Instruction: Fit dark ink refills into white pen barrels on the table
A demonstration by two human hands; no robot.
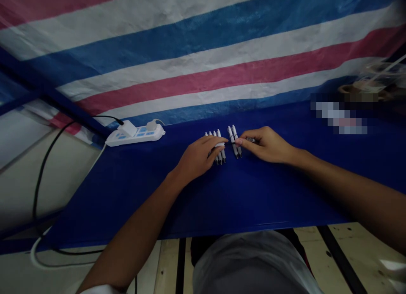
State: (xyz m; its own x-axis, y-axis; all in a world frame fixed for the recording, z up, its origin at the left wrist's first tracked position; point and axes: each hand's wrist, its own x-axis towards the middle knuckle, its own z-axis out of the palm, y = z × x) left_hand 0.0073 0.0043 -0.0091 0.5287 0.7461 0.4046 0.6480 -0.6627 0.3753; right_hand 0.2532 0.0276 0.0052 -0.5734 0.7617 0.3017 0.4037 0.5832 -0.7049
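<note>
Several white-and-grey pens (219, 155) lie side by side in a row on the blue tabletop. My left hand (200, 153) is bent over this row, its thumb and fingers around the white barrels; part of the row is hidden beneath it. Just to the right, two more pens (235, 148) lie parallel and close together, apart from the first row. My right hand (266, 145) is at their right side, thumb and forefinger closed at the edge of the pair. Part of another pen (251, 140) shows within the right hand's fingers.
A white power strip (152, 135) with a plugged-in adapter sits at the back left, its cables hanging off the left edge. A striped sheet (203, 61) forms the back wall. Blurred items stand at the far right of the blue table (127, 192).
</note>
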